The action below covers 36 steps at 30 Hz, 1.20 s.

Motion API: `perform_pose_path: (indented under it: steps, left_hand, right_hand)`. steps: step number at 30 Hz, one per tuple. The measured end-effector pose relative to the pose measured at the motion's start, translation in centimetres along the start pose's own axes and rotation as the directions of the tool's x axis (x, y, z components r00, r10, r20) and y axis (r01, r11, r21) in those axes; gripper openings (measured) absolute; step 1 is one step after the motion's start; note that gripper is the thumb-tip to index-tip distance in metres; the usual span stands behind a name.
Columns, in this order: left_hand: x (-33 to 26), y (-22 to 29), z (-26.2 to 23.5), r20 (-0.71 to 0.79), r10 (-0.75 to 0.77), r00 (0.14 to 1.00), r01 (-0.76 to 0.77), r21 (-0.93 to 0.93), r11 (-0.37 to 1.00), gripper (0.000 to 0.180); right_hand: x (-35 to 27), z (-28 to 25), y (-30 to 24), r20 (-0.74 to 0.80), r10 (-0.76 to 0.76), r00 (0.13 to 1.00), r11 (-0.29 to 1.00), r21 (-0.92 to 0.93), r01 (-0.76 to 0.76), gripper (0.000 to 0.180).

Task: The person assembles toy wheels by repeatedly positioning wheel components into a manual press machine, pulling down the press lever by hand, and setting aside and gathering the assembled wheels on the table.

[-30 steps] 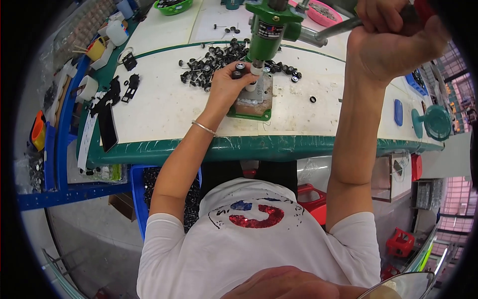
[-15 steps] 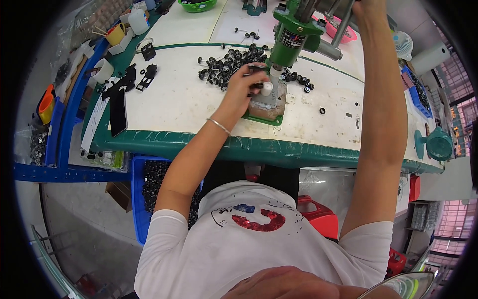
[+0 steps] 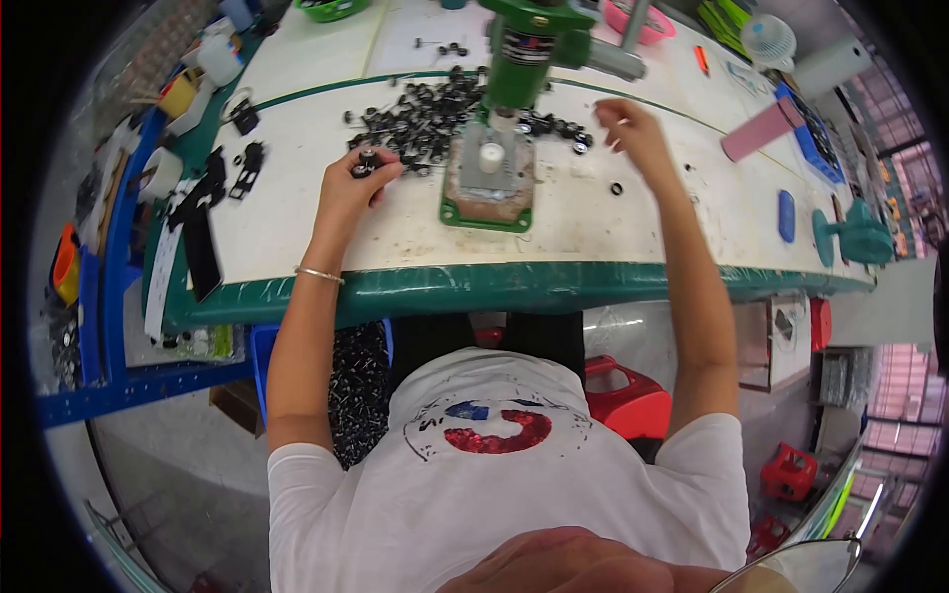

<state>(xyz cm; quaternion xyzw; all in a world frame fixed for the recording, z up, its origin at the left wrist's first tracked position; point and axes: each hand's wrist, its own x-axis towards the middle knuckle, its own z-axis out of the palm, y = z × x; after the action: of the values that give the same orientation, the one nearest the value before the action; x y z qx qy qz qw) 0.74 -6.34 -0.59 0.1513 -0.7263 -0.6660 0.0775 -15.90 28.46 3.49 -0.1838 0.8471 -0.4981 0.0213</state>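
My left hand (image 3: 358,190) is closed round a small black wheel-and-axle piece (image 3: 368,164), held above the white tabletop left of the press. In the middle stands a green hand press (image 3: 522,59), its ram over a metal base plate with a white round peg (image 3: 491,156). My right hand (image 3: 633,136) hangs right of the press, fingers loosely bent and apart, with nothing visible in them. Behind the left hand and around the press base lies a pile of black wheel-and-axle pieces (image 3: 420,124).
A black ring (image 3: 616,189) lies right of the press. At the left are black plastic parts (image 3: 247,170) and a dark flat slab (image 3: 203,255). A blue bin (image 3: 262,346) of small black parts stands under the green table edge (image 3: 494,287). A blue object (image 3: 786,215) lies far right.
My left hand has drawn away from the press peg to the left, with the black piece in it. My right hand has come down from the top of the press. The view has shifted.
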Motion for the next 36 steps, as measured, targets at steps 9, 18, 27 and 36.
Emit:
perform_pose_path:
  steps: [9, 18, 27, 36]
  left_hand:
    - [0.6, -1.2, 4.1, 0.011, 0.457, 0.889, -0.386, 0.556, 0.736, 0.019]
    - [-0.8, 0.9, 1.0, -0.057, 0.069, 0.996, -0.086, -0.397, 0.914, 0.017]
    - [0.1, 1.4, 1.9, 0.227, -0.032, 0.973, 0.188, -0.706, 0.683, 0.025]
    - [-1.1, 3.7, 6.4, 0.098, 0.042, 0.994, -0.009, -0.320, 0.948, 0.023]
  right_hand:
    - [-3.2, 4.6, 2.4, -0.113, -0.204, 0.972, 0.849, -0.516, 0.118, 0.022]
    - [-3.1, 6.4, -1.6, -0.021, -0.232, 0.972, 0.938, 0.261, 0.229, 0.027]
    - [-5.0, 10.5, -4.5, 0.155, -0.213, 0.965, 0.972, 0.131, 0.194, 0.025]
    - [-4.0, 9.5, -4.2, 0.111, -0.029, 0.993, 0.902, 0.430, -0.022, 0.034]
